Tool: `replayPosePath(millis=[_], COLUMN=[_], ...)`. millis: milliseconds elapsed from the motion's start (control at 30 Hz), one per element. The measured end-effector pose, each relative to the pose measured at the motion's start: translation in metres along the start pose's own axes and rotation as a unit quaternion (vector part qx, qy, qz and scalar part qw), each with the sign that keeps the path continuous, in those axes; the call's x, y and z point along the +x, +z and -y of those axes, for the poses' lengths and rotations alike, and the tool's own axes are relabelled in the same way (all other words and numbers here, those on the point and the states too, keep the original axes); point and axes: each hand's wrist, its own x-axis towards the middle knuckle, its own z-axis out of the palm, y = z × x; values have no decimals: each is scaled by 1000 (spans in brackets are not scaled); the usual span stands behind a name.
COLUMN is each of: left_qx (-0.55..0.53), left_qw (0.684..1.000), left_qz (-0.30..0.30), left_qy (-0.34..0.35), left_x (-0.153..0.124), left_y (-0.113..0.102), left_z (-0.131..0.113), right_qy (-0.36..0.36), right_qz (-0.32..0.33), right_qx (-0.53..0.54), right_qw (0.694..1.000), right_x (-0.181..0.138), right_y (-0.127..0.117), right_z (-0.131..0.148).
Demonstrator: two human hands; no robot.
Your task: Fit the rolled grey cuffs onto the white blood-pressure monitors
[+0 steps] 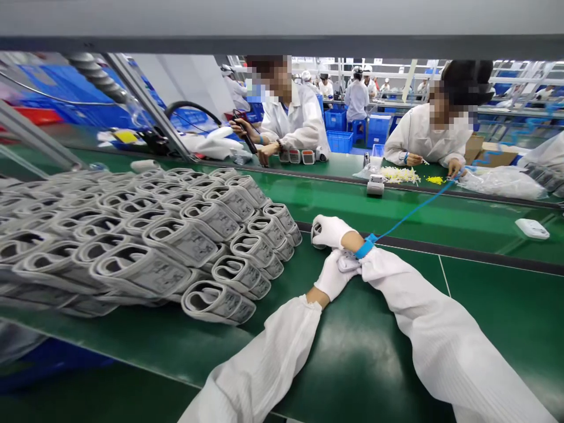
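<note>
My left hand (333, 276), in a white glove, is closed around a small white plastic device (348, 262) near the middle of the view. Just beyond it, my gloved right hand (331, 231) reaches across to the left, its fingers curled over a rolled grey cuff (316, 232) at the edge of the green bench. The fingers partly hide this cuff. A blue wrist strap (366, 245) with a coiled cord circles my right wrist. Left of both hands, a large stack of similar rolled grey cuffs (220, 301) with dark printing lies on the bench.
A green conveyor belt (423, 205) runs behind a black rail (484, 257). On it are a white device (532, 228) and a grey-white cuffed device (375, 185). Two co-workers in white sit opposite, near small white and yellow parts (399, 174). A metal beam (282, 44) crosses overhead.
</note>
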Motion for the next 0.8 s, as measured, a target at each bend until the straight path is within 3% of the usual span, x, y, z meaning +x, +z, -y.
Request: replayPosePath(millis=[133, 267, 367, 500, 633, 800], left_qx=[-5, -23, -30, 20, 130, 296], left_qw=[1000, 999, 997, 993, 987, 944], left_qz=[28, 45, 60, 95, 97, 93], left_qy=[-3, -19, -47, -64, 11, 111], left_x=[-2, -6, -10, -18, -22, -21], left_y=[6, 10, 12, 19, 26, 21], left_z=[-8, -15, -18, -16, -9, 0], right_qy=[4, -71, -102, -106, -117, -62], right_qz=[-84, -150, -131, -93, -58, -29], right_qx=[88, 263, 312, 276, 183, 280], right_qw=[993, 950, 935, 951, 974, 957], right_x=[-21, -70, -104, -132, -147, -148], right_y=[-18, -18, -11, -9, -15, -17], right_z=[-30, -60, -87, -114, -110, -101])
